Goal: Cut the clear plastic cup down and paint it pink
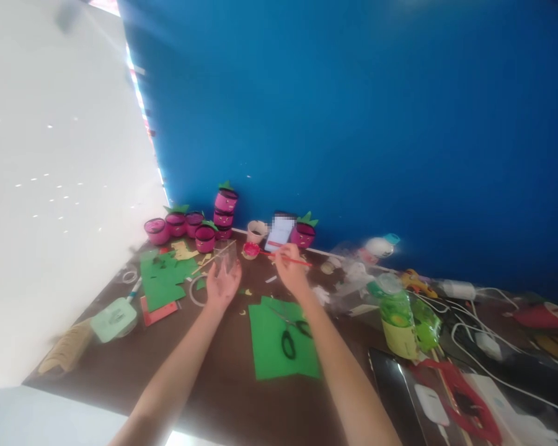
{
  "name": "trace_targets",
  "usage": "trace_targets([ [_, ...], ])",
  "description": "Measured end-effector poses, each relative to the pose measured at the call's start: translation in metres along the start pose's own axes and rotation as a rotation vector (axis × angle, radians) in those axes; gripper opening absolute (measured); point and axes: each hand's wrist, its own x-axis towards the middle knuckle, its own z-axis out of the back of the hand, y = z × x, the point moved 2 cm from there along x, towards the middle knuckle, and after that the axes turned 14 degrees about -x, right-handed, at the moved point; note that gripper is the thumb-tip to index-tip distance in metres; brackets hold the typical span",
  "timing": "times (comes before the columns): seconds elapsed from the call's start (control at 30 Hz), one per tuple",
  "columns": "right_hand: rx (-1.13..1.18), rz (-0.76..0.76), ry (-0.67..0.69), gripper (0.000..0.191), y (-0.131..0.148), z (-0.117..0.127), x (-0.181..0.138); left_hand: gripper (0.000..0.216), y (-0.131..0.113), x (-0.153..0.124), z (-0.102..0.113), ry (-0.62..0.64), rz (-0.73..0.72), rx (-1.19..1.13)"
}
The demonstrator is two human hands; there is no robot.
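My left hand [222, 286] is closed around a clear plastic cup [225, 253], which it holds up above the table. A thin wooden stick [203, 265] shows beside the cup; whether it touches my hand I cannot tell. In my right hand [290, 267] is a slim red paintbrush [303, 262], gripped between the fingers. Its tip points left, at a small pot of pinkish-red paint [251, 249]; contact is too blurred to make out. Several magenta cups [205, 239] with black rims, some with green leaf shapes, stand behind the left hand, a few of them stacked.
Scissors [288, 344] lie on green sheets [270, 365] between my forearms. A tape roll [194, 291] is below the left hand. A beige cup [256, 231] and phone [279, 232] stand by the blue wall. Rightward are a green bottle [397, 328], cables and a dark tablet [395, 387].
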Motion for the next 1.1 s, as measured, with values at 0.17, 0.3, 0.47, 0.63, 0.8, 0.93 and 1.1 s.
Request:
trace_targets([
  [0.17, -0.089, 0.041, 0.116, 0.016, 0.000, 0.001, -0.003, 0.036, 0.001, -0.001, 0.000, -0.002, -0.014, 0.005],
  [0.3, -0.066, 0.016, 0.127, 0.016, 0.000, 0.009, -0.011, 0.034, 0.002, 0.000, 0.000, -0.010, -0.010, 0.003],
  [0.47, -0.102, 0.021, 0.169, 0.016, 0.011, 0.017, -0.031, 0.033, 0.001, 0.000, 0.001, -0.001, -0.023, 0.011],
  [0.63, -0.099, 0.002, 0.216, 0.018, 0.018, 0.018, -0.052, 0.037, 0.001, 0.000, 0.000, 0.013, -0.013, 0.019],
  [0.8, -0.173, -0.036, 0.164, 0.014, 0.014, 0.021, -0.055, 0.042, -0.001, 0.001, 0.001, 0.030, -0.010, 0.003],
  [0.93, -0.288, 0.028, 0.176, 0.017, 0.014, 0.019, -0.053, 0.041, -0.003, 0.002, 0.002, 0.026, -0.019, 0.016],
  [1.1, -0.367, 0.097, 0.190, 0.017, 0.012, 0.013, -0.054, 0.041, -0.004, 0.003, 0.004, 0.032, -0.011, 0.015],
])
